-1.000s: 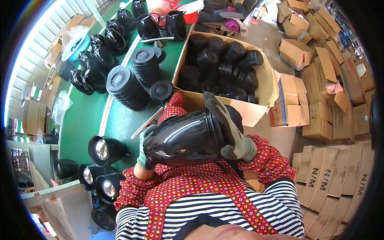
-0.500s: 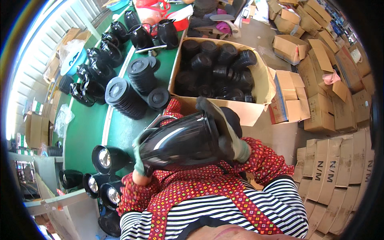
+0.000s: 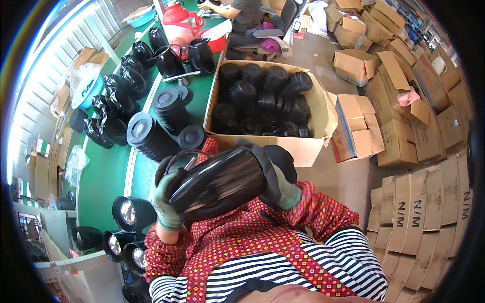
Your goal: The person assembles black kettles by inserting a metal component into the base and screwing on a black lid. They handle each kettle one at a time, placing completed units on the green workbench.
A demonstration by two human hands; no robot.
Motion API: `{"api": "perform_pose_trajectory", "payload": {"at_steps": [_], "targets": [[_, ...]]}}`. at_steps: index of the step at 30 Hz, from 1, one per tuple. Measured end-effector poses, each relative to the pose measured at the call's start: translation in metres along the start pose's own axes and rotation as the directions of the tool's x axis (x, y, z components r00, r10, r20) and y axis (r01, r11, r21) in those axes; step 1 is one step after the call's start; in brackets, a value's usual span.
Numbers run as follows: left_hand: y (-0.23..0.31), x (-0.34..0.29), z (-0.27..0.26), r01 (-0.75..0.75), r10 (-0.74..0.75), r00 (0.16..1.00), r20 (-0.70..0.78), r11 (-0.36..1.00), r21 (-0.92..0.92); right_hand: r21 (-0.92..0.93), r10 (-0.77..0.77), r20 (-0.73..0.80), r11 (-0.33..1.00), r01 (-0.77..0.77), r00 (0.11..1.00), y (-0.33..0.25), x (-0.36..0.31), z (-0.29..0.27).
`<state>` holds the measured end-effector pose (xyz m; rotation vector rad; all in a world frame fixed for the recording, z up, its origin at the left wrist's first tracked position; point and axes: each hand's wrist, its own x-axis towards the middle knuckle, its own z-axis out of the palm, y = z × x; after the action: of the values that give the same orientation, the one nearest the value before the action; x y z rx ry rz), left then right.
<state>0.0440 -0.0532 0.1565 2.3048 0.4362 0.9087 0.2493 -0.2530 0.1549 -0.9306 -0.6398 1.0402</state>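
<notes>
A glossy black kettle body (image 3: 220,182) lies tilted on its side across my front, held between both hands. My left hand (image 3: 165,196), in a grey-green glove with dark fingers, is closed around its left end, beside a thin curved handle-like part. At its right end my right hand (image 3: 275,179), gloved the same way, is pressed against it with the fingers over the top. Behind my right hand shows a dark round shape (image 3: 283,159), too hidden to name. Near my left forearm several black kettle bodies (image 3: 127,212) lie with shiny metal inside.
On the green bench (image 3: 101,177) stand stacks of black round discs (image 3: 146,132) and rows of black kettles (image 3: 121,101). A large carton (image 3: 323,123) of black round parts adjoins it. Brown boxes (image 3: 404,212) line the right. Beyond, a person (image 3: 245,20) sits near a red jug (image 3: 177,20).
The kettle body has tipped, its right end a little lower. My left hand has shifted its grip round the left end. My view has swung slightly, bringing the seated person into sight.
</notes>
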Motion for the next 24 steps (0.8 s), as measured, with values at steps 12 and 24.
{"api": "perform_pose_trajectory", "payload": {"at_steps": [12,24], "targets": [[-0.075,-0.048,0.078,0.652,-0.123,0.751,0.648,0.296,-0.699,-0.585,-0.326,0.653,0.357,0.728,0.684,-0.030,0.024,-0.012],[-0.019,0.026,-0.004,0.053,-0.085,0.974,0.208,0.987,0.153,0.533,0.199,-0.122,0.840,-0.105,0.972,0.119,0.021,-0.037]]}}
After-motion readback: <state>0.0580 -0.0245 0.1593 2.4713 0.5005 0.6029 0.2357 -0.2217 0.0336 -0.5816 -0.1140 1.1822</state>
